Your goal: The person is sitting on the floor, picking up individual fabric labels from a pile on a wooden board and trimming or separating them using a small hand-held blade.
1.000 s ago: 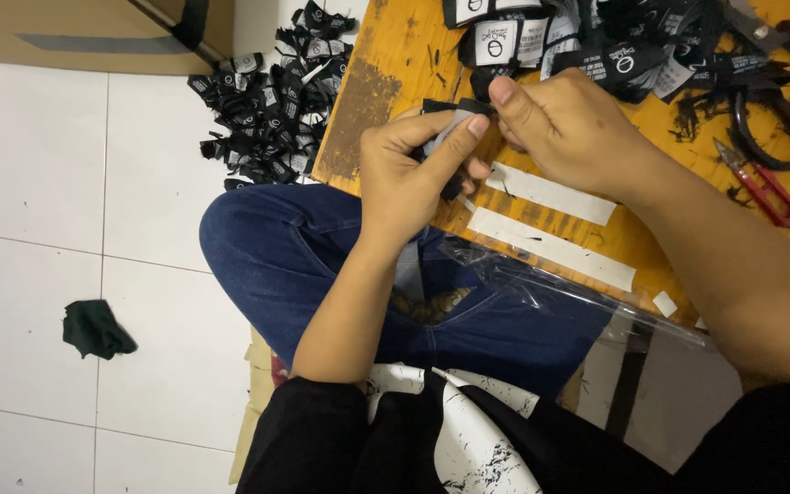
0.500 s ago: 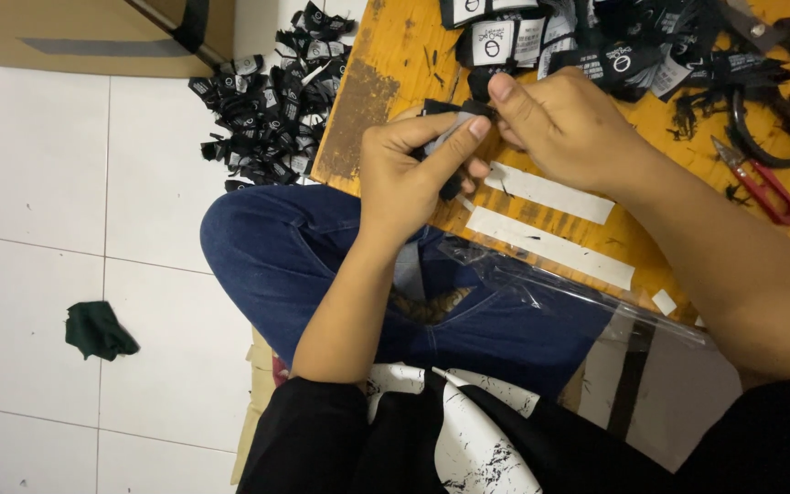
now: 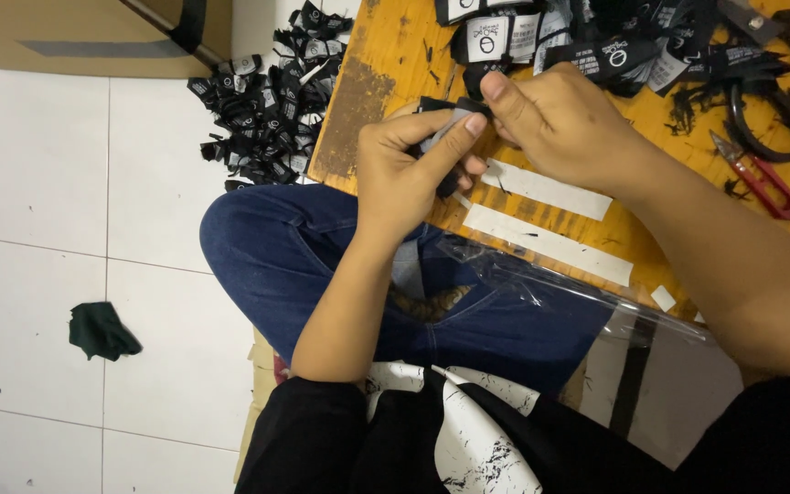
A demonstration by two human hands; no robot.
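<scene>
Seated cross-legged on white tile floor [image 3: 48, 165], jeans-clad knee [image 3: 258, 238] tucked under the edge of a worn orange wooden board [image 3: 377, 55], clear plastic bag [image 3: 651, 366] draped over the lap, probably to keep it within reach. Heap of black labels [image 3: 267, 110] on floor at board's left edge, more black labels [image 3: 596, 46] piled along its far side, two white strips [image 3: 550, 215] flat on board, black scissors [image 3: 774, 119] and red snips [image 3: 761, 178] parked right, dark green scrap [image 3: 98, 329] lying apart on tile. Left hand [image 3: 404, 178] closed, thumb and fingers pinching a small black label [image 3: 445, 137] just above board's near edge; right hand [image 3: 569, 128] curled, fingertips gripping the same label's top end, apparently steadying it for folding.
</scene>
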